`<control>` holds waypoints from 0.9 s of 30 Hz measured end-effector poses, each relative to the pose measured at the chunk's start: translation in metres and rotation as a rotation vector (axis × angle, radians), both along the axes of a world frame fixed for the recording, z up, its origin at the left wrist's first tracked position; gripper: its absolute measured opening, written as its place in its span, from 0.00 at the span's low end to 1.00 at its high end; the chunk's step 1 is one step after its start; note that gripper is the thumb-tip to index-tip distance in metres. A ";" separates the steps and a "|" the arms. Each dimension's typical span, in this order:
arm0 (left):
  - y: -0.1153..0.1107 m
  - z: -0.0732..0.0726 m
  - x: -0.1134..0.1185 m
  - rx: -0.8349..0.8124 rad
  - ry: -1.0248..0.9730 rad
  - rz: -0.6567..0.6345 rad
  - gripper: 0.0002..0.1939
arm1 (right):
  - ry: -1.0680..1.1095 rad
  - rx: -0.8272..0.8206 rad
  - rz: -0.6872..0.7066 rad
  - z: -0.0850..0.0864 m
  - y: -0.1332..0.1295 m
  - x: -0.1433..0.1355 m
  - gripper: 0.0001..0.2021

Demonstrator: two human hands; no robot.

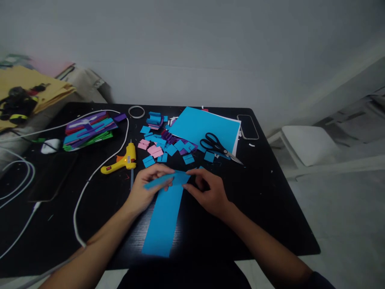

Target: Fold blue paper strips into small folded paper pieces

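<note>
A narrow blue paper piece (181, 177) is held up between my two hands near the middle of the table. My left hand (148, 184) pinches its left part, fingers behind and thumb in front. My right hand (209, 190) grips the right end between thumb and index finger. Below it, a long wide blue strip (164, 224) lies towards the table's front edge; its top end is overlapped by the held piece. Small folded blue squares (188, 159) and pink ones (155, 151) are scattered just beyond my hands.
Black-handled scissors (215, 144) rest on a blue sheet (207, 126). A yellow glue gun (123, 159) lies left of my hands, near a white cable (80, 200). Bundled coloured strips (88, 130) are at the back left; a phone (248, 127) sits back right.
</note>
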State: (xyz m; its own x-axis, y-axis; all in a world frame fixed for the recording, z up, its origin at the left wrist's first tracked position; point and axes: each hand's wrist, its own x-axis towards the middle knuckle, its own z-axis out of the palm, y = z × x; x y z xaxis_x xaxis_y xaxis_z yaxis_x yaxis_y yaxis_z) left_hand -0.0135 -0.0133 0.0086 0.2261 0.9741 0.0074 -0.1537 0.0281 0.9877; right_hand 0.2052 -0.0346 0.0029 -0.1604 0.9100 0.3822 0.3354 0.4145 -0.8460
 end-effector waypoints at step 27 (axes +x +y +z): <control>-0.002 0.002 -0.001 0.359 0.398 -0.124 0.12 | 0.377 -0.373 0.054 -0.005 0.003 0.001 0.12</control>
